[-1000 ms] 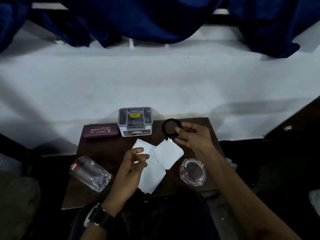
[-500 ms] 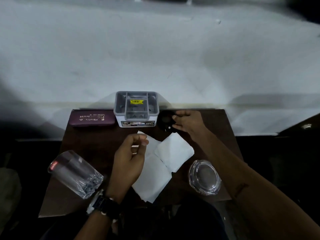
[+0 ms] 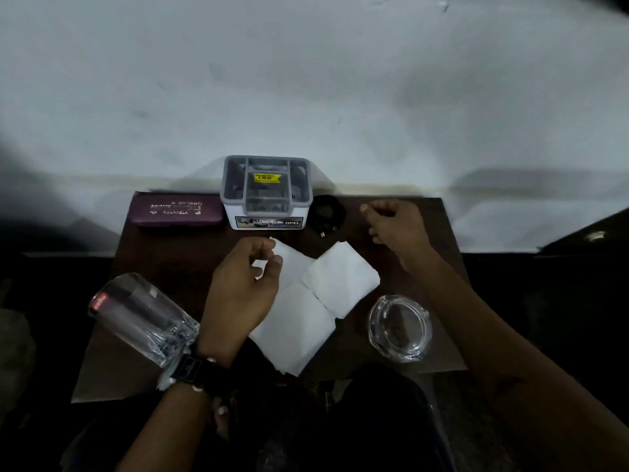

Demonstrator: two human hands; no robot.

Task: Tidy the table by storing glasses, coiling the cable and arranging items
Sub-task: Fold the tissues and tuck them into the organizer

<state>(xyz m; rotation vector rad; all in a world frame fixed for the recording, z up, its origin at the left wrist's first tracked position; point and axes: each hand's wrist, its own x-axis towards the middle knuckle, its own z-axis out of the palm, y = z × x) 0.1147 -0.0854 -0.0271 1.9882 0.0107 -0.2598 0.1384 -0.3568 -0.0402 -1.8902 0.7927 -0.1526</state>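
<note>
A coiled black cable (image 3: 327, 212) lies on the small brown table (image 3: 177, 257) just right of the grey organiser box (image 3: 266, 194). My right hand (image 3: 396, 226) hovers to the right of the coil, apart from it, fingers loosely curled and holding nothing. My left hand (image 3: 243, 287) hangs over the left edge of the white folded papers (image 3: 316, 294), fingers loosely curled with nothing in them. A maroon glasses case (image 3: 175, 210) lies shut left of the box.
A clear drinking glass (image 3: 143, 318) lies on its side at the table's left front. A glass ashtray (image 3: 400, 327) sits at the right front. A white wall rises behind the table. My dark lap is below the front edge.
My right hand set the coiled cable down beside the organiser box, let go and drew back to the right. The left hand stayed over the papers. The camera tilted down.
</note>
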